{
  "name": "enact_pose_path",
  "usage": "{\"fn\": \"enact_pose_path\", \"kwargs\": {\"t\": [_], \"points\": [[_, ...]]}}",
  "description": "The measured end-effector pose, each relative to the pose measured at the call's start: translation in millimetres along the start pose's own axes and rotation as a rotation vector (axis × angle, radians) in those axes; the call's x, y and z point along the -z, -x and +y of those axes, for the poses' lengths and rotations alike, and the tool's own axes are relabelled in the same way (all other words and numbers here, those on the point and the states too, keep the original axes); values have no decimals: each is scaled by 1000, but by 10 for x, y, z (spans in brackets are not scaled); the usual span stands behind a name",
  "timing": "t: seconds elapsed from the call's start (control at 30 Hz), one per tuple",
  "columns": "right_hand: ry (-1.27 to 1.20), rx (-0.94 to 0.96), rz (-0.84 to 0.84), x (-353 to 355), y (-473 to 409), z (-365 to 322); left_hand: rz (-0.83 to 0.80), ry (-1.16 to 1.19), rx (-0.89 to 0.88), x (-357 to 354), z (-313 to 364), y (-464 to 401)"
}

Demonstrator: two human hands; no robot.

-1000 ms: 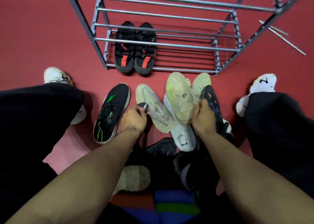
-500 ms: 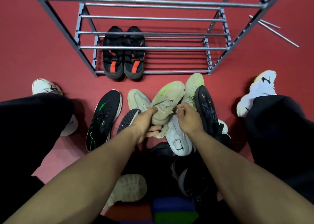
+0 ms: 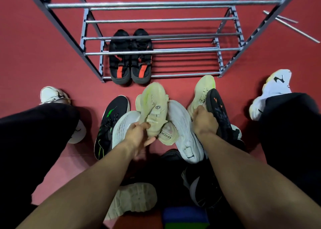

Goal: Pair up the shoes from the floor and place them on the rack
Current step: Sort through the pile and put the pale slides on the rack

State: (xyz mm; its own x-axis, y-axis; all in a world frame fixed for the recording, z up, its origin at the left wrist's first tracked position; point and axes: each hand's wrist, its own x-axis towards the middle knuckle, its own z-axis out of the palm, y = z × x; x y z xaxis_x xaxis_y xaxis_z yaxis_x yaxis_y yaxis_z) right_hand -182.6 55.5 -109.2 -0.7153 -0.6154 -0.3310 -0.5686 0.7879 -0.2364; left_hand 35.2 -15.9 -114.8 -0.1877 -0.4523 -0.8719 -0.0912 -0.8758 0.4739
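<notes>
My left hand (image 3: 139, 135) grips the heel of a pale cream shoe (image 3: 152, 105), held toe-forward above the pile. My right hand (image 3: 205, 122) is closed on the heel of the matching cream shoe (image 3: 204, 91), which lies on the floor against a black shoe with orange marks (image 3: 219, 112). Two white shoes lie under the lifted one, one on the left (image 3: 124, 126) and one on the right (image 3: 185, 131). A black shoe with green stripes (image 3: 111, 122) lies further left. The metal rack (image 3: 156, 51) stands ahead, with a black-and-red pair (image 3: 130, 62) on its bottom shelf.
My own feet in white sneakers stand at the left (image 3: 52, 95) and right (image 3: 274, 91). Near me lie a chunky pale sole (image 3: 135, 200), a black-and-white shoe (image 3: 199, 190) and a blue-green block (image 3: 185, 216). Loose metal rods (image 3: 295, 28) lie right of the rack.
Both hands were on the first cream shoe; now only my left hand holds it, further forward. My right hand has moved right onto the second cream shoe's heel.
</notes>
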Motion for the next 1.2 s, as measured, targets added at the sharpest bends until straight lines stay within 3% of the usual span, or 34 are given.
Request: {"fn": "enact_pose_path", "kwargs": {"t": [0.07,0.17,0.37,0.47,0.53,0.63,0.7,0.77,0.9,1.0,1.2], "points": [[-157,-29,78,134,20,-117,33,21,-4,47,-20,-32],[-270,90,171,367,156,-305,12,28,-18,27,-8,-6],[64,332,-80,88,952,-240,-4,11,-40,-8,-25,61],[-88,375,-116,-46,933,-248,7,-54,-26,82,-107,44],[-362,251,-54,-63,858,-320,30,-92,-10,127,-145,50],[-768,-202,92,-103,672,-315,40,-105,-3,150,-148,31],[-831,-381,-9,-102,566,-267,26,-110,-20,151,-140,4],[-824,-426,-167,-132,494,-239,11,-125,-29,142,-137,17],[-804,-460,-113,-215,379,-249,2,-86,-36,136,-159,45],[-742,-448,-190,-119,371,-233,17,-13,-78,140,-176,40],[-1327,-641,-486,228,350,-78,-19,64,-154,76,-98,136]]}}
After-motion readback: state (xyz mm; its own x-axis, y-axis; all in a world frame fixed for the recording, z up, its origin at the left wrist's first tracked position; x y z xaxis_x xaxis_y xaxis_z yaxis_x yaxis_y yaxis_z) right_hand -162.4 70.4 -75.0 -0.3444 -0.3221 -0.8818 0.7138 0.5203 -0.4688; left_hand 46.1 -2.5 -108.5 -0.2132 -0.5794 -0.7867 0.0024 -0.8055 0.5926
